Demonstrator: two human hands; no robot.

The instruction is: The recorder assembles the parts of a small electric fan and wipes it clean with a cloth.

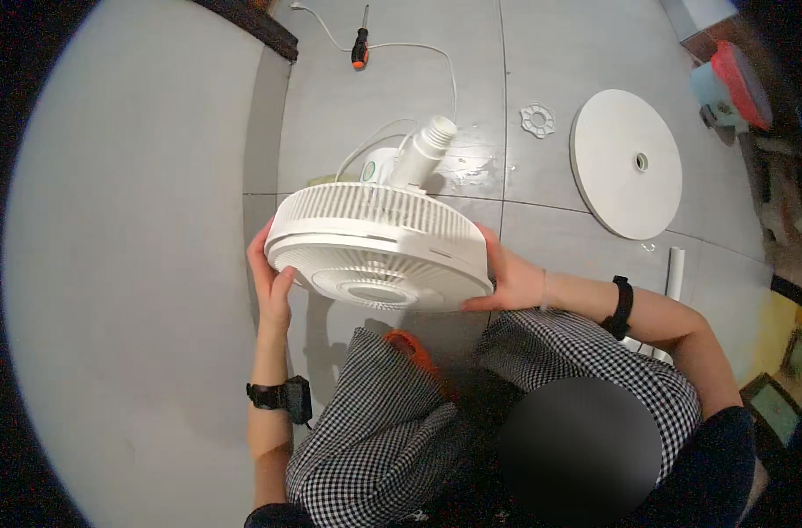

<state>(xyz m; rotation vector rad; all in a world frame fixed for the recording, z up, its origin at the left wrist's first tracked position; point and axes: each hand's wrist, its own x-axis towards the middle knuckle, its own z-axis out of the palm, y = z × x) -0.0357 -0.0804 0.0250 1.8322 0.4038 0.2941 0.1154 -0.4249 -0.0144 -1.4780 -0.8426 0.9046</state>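
Both my hands grip a white fan head (379, 224) by its round ribbed cage, holding it tilted with the front grille facing toward me and downward. My left hand (270, 283) wraps the cage's left rim, thumb on the front. On the opposite rim, my right hand (505, 275) has its thumb underneath and fingers partly hidden behind. From the back of the cage a threaded neck (425, 151) points up and away. A white cord (436, 49) runs from behind the fan across the floor to a plug at the top.
A screwdriver (360, 48) with a black and orange handle lies at the far left. Toward the right are a white scalloped ring nut (538, 121), a round white base (628, 167) with a central hole, and a white tube (675, 275). A light wall (137, 264) stands left.
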